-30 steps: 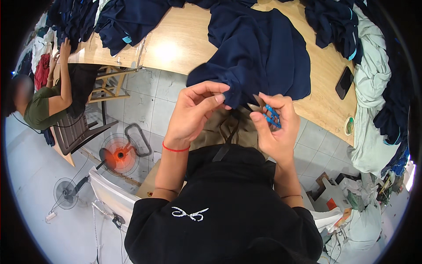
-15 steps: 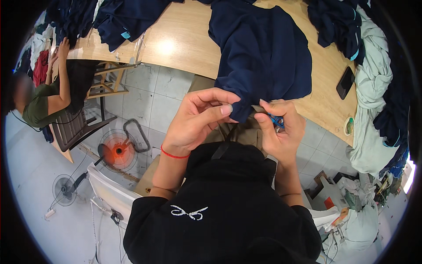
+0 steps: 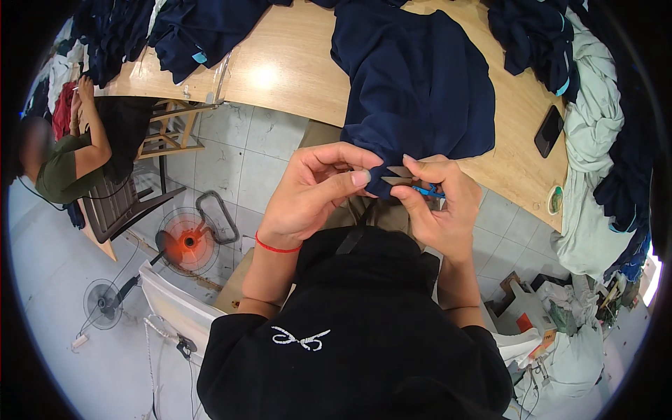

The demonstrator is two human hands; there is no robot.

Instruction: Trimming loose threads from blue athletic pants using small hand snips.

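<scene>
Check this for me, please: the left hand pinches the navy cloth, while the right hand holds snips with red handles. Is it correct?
Not quite: the handles are blue, not red, as the head view shows. The left hand does pinch the navy cloth, and the right hand does hold the snips.

From the bare left hand point(image 3: 325, 183), open room is running toward eleven o'clock over the pale wooden worktop point(image 3: 297, 63). A draped navy cloth garment point(image 3: 427, 84) is blocking one o'clock, blue-handled metal scissors point(image 3: 428, 190) are obstructing three, and a flat black phone point(image 3: 549, 131) is lying farther that way.
</scene>
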